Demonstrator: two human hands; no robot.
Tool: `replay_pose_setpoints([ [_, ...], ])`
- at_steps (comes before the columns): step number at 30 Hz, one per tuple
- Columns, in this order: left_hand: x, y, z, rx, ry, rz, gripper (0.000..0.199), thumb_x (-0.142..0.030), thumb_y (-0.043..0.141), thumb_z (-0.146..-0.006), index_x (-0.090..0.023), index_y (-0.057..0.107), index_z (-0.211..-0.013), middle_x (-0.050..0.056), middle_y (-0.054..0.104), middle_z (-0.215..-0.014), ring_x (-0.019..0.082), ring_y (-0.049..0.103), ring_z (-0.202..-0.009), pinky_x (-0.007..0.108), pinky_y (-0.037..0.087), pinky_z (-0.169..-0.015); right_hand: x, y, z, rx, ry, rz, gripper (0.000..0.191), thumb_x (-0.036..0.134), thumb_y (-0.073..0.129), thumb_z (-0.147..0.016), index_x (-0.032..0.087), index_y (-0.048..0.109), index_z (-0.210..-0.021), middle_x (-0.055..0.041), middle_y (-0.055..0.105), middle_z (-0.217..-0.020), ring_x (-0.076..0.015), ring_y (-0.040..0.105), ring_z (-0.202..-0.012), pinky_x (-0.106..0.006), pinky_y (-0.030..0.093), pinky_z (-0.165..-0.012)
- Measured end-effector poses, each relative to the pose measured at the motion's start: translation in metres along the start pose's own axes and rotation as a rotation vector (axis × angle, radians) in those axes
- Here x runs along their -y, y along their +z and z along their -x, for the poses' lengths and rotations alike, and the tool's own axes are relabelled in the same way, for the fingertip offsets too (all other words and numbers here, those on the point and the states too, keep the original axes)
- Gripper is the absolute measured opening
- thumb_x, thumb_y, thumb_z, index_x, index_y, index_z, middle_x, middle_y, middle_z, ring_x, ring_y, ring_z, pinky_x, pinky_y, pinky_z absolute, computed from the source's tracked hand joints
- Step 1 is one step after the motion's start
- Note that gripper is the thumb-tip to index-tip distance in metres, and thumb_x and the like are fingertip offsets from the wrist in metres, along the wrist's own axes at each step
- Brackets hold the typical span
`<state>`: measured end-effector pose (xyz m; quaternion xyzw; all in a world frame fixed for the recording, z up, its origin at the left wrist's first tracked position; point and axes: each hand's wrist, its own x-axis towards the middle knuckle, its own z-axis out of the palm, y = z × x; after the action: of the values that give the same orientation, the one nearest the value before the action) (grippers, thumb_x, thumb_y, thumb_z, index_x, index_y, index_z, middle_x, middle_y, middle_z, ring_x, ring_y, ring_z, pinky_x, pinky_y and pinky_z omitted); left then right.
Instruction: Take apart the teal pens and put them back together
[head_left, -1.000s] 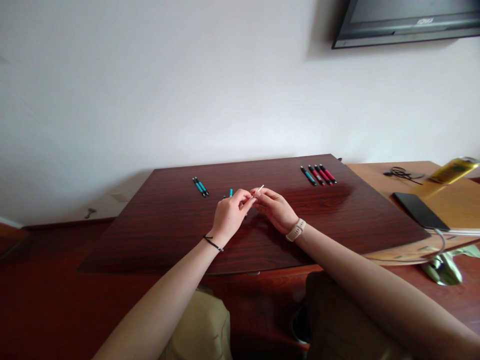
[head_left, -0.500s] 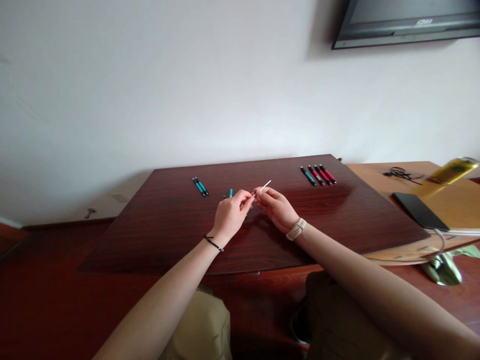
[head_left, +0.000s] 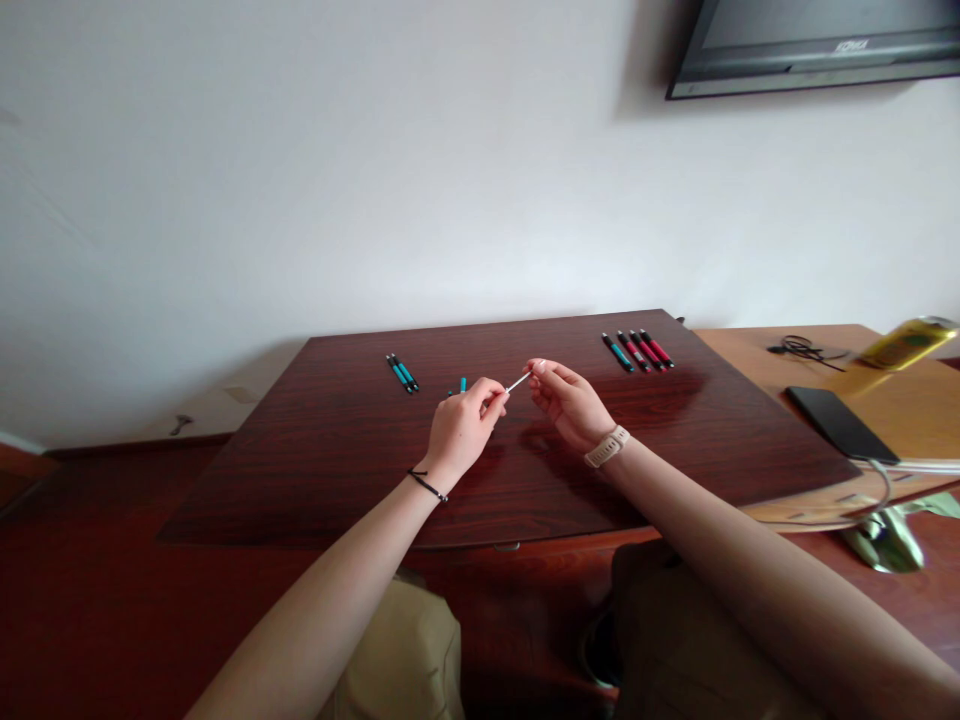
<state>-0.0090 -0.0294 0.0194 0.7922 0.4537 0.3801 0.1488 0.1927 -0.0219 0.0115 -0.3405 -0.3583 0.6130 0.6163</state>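
Observation:
A thin white pen refill (head_left: 517,382) spans the gap between my two hands, above the dark table. My left hand (head_left: 463,425) pinches its lower left end between thumb and fingers. At its upper right end, the thumb and forefinger of my right hand (head_left: 568,402) are closed on it. Just behind the left hand lie a blue pen barrel piece (head_left: 463,384) and a small dark part, both partly hidden by the fingers.
Two blue pens (head_left: 403,373) lie left on the dark wood table (head_left: 315,460). At the right, a blue pen (head_left: 618,353) lies beside several red pens (head_left: 646,350). A lighter side table holds a phone (head_left: 840,424), a black cable (head_left: 806,348) and a yellow can (head_left: 909,343).
My right hand has slid up and right along the refill to its far end, so more of it shows between the hands. My left hand has stayed in place.

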Motion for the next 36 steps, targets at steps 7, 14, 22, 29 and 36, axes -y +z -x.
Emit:
replay_pose_setpoints([
  [7,0.002,0.000,0.001,-0.028,0.016,0.017,0.009,-0.033,0.063,-0.105,-0.026,0.069,-0.105,0.000,0.082,-0.090,0.015,0.075,-0.069,0.024,0.050,-0.064,0.003,-0.004,-0.004,-0.015,-0.036,0.011,0.038,0.049,0.096,-0.073,0.026,0.079,-0.100,-0.0016,0.076,-0.110,-0.0122,0.066,-0.084,-0.024,0.056,-0.073],
  [14,0.002,-0.003,0.000,-0.145,0.012,0.131,0.013,-0.035,0.063,-0.105,-0.024,0.069,-0.103,0.002,0.080,-0.093,0.014,0.073,-0.071,0.023,0.052,-0.064,-0.003,-0.007,-0.007,-0.037,0.045,-0.063,0.037,0.044,0.098,-0.073,0.026,0.080,-0.099,0.0002,0.077,-0.102,-0.0094,0.067,-0.080,-0.021,0.056,-0.073],
  [22,0.005,-0.004,-0.008,-0.272,-0.092,0.576,0.030,-0.049,0.069,-0.101,-0.021,0.068,-0.107,0.005,0.075,-0.093,0.012,0.069,-0.067,0.021,0.050,-0.054,-0.014,0.002,0.003,0.095,0.155,-0.040,0.035,0.044,0.097,-0.075,0.023,0.080,-0.097,-0.0023,0.080,-0.103,-0.0104,0.066,-0.079,-0.023,0.056,-0.076],
  [29,0.007,0.000,-0.009,-0.190,-0.137,0.653,0.031,-0.050,0.073,-0.097,-0.020,0.070,-0.103,0.006,0.075,-0.093,0.014,0.070,-0.072,0.021,0.050,-0.053,-0.021,0.011,0.013,0.237,0.170,0.060,0.035,0.049,0.095,-0.077,0.022,0.083,-0.097,-0.0038,0.079,-0.103,-0.0122,0.064,-0.080,-0.024,0.055,-0.077],
  [36,0.004,0.003,-0.007,-0.165,-0.092,0.589,0.031,-0.051,0.067,-0.101,-0.020,0.069,-0.101,0.006,0.076,-0.097,0.018,0.074,-0.088,0.026,0.058,-0.072,-0.020,0.010,0.013,0.256,0.143,0.097,0.036,0.052,0.093,-0.079,0.023,0.083,-0.097,-0.0040,0.079,-0.102,-0.0136,0.065,-0.083,-0.026,0.056,-0.080],
])
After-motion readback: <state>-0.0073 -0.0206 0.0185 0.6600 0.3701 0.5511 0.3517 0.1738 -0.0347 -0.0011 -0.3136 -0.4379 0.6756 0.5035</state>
